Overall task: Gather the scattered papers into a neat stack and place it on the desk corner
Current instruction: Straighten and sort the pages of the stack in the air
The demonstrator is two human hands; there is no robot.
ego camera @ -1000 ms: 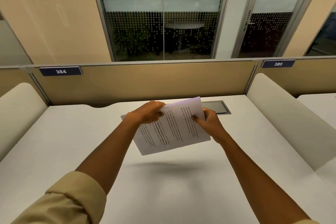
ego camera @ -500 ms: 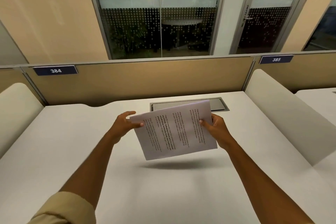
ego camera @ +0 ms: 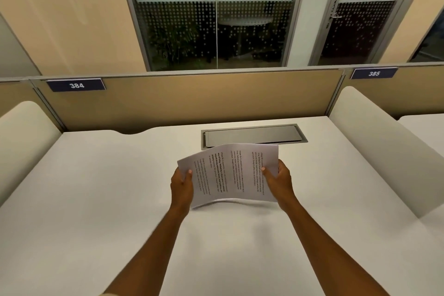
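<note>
A stack of white printed papers hangs in the air over the middle of the white desk, its text running sideways and its sheets slightly bowed. My left hand grips the stack's left edge, thumb on top. My right hand grips the right edge the same way. The stack's lower edge is just above the desk surface. I see no loose sheets lying on the desk.
A grey cable hatch is set into the desk just behind the papers. A tan partition with labels 384 and 385 closes the back. Cream side dividers flank the desk left and right.
My left hand shifted from the stack's top corner down to its left edge. The papers rotated level and came lower toward the desk; my view tilted down.
</note>
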